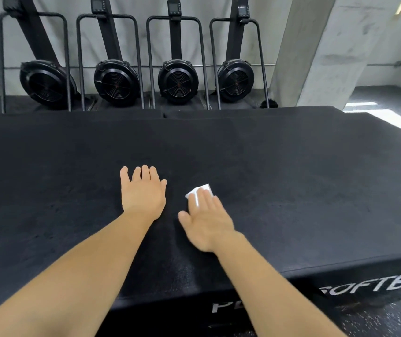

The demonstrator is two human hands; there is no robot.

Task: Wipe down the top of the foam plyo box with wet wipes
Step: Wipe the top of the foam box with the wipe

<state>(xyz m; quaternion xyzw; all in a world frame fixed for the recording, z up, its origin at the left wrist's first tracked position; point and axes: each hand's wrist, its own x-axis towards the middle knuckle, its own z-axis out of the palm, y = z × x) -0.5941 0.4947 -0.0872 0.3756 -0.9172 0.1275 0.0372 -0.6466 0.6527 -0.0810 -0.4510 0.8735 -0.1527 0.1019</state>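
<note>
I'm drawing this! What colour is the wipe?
White. The head view shows the wipe under the right hand on the black box.

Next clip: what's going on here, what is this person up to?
A person is leaning over a black foam plyo box, cleaning its top. The right hand presses a white wet wipe against the surface with straight fingers, near the middle of the top. The left hand rests flat on the box just beside it, holding nothing. Rowing machines stand upright along the wall behind.
</note>
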